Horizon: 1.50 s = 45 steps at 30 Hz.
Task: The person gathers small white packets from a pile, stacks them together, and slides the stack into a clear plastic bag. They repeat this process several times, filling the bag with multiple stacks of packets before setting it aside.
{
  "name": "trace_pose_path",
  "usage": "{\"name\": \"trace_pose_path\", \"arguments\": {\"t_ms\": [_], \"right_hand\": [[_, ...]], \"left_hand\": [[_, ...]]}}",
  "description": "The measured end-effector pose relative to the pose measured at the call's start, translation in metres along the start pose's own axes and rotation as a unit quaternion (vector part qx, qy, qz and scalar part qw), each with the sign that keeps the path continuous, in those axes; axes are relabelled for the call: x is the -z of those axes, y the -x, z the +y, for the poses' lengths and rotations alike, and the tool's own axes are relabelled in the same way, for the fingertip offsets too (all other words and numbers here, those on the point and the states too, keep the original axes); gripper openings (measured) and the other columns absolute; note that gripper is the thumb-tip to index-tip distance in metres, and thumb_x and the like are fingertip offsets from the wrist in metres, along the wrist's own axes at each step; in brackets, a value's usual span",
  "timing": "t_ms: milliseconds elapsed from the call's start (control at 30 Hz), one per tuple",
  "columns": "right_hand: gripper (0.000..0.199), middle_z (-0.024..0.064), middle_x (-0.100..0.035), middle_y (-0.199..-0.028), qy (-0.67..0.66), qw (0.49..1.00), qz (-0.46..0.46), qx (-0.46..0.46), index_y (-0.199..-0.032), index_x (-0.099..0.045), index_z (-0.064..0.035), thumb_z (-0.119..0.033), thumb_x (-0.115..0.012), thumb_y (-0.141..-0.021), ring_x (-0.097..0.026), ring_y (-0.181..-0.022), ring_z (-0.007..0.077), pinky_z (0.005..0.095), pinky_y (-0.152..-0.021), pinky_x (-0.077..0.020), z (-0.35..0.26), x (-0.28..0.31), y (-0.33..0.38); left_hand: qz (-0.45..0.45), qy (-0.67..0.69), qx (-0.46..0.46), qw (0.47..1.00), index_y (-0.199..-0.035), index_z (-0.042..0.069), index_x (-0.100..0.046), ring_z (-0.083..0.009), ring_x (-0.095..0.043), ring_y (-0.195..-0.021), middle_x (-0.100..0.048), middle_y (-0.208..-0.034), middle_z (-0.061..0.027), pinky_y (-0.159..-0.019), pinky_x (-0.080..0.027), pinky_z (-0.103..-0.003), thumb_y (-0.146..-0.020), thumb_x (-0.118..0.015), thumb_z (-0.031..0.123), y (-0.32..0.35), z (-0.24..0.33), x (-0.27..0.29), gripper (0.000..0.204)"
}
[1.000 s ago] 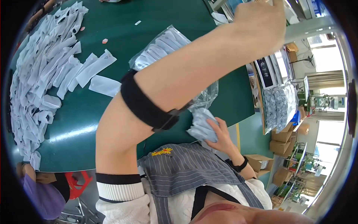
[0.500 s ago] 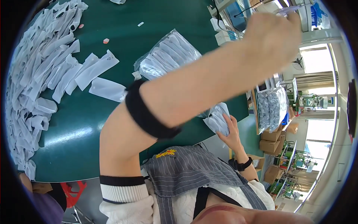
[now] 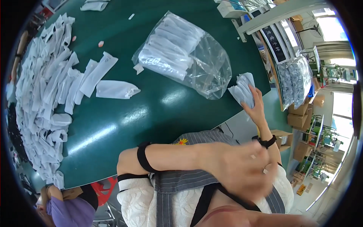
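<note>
My right hand point(image 3: 258, 108), with a black band at the wrist, grips a small bundle of white pouches point(image 3: 242, 90) by the table's right edge. In front of my chest, my left hand point(image 3: 240, 170) is bent across to the right and smeared by motion. Small pale specks show at its fingers, too blurred to name. Beyond my hands lies a clear plastic bag point(image 3: 211, 72), its near-right end loose, with white pouches point(image 3: 170, 41) stacked inside. A single white pouch point(image 3: 116, 89) lies flat on the green table point(image 3: 151, 125), left of the bag.
A large heap of white pouches point(image 3: 41, 90) covers the left side. Small pinkish pieces point(image 3: 101, 44) and a white strip point(image 3: 131, 16) lie farther off. Another person's purple sleeve point(image 3: 72, 210) shows at lower left. Cartons point(image 3: 298, 117) stand on the right.
My left hand has swung back from the far upper right to in front of my chest, uncovering the plastic bag. The right hand still holds its bundle. The whole view has shifted.
</note>
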State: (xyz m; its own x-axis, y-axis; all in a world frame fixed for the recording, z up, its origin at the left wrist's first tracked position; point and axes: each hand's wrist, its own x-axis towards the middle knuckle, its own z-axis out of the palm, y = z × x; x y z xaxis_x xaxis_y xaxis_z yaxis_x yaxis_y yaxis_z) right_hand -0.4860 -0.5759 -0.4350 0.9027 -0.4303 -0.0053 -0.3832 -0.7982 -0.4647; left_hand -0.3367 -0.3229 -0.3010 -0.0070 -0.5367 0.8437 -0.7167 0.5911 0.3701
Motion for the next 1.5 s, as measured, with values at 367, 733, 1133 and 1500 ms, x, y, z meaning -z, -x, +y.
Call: {"name": "trace_pose_path", "arguments": {"t_ms": [367,733,1133,1500], "right_hand": [[0.072,0.0215,-0.046,-0.134,-0.132,0.978,-0.105,0.123,-0.138,-0.048,-0.0098,-0.02,-0.076,-0.072,-0.05,-0.12,0.0379,0.0406,-0.1,-0.041,-0.039,-0.038,-0.037],[0.074,0.0226,-0.048,-0.13,-0.048,0.98,0.024,0.19,-0.138,-0.049,-0.0093,-0.026,-0.078,-0.071,-0.049,-0.117,0.0405,0.0467,-0.096,-0.0422,-0.108,-0.101,-0.117],[0.074,0.0298,-0.045,-0.131,0.032,0.958,0.143,0.245,-0.138,-0.046,-0.0032,-0.031,-0.075,-0.076,-0.046,-0.119,0.0446,0.0513,-0.099,-0.039,-0.181,-0.156,-0.222],[0.032,0.0157,-0.059,-0.12,0.142,0.932,-0.039,0.332,-0.115,-0.062,-0.0055,-0.009,-0.069,-0.084,-0.059,-0.109,0.0345,0.0409,-0.089,-0.0496,-0.101,0.0,-0.102]], "left_hand": [[-0.07,-0.312,0.42,0.849,-0.112,0.003,-0.064,-0.0254,-0.063,-0.093,-0.065,-0.101,-0.0115,-0.073,-0.049,-0.036,-0.078,-0.073,0.016,0.135,-0.093,-0.057,0.038],[0.032,-0.261,0.31,0.914,-0.097,0.006,-0.07,-0.0202,-0.059,-0.055,-0.059,-0.063,-0.0036,-0.05,-0.046,-0.032,-0.077,-0.074,0.009,0.121,-0.073,-0.022,0.02],[-0.052,-0.243,0.229,0.941,-0.11,0.006,-0.067,-0.0194,-0.058,-0.061,-0.057,-0.069,-0.0034,-0.055,-0.048,-0.031,-0.076,-0.075,0.012,0.131,-0.079,0.01,0.036],[0.307,0.119,0.077,0.941,-0.086,0.003,-0.063,-0.0255,-0.06,-0.092,-0.06,-0.099,-0.0107,-0.078,-0.049,-0.036,-0.083,-0.068,0.007,0.084,0.044,0.112,0.007]]}}
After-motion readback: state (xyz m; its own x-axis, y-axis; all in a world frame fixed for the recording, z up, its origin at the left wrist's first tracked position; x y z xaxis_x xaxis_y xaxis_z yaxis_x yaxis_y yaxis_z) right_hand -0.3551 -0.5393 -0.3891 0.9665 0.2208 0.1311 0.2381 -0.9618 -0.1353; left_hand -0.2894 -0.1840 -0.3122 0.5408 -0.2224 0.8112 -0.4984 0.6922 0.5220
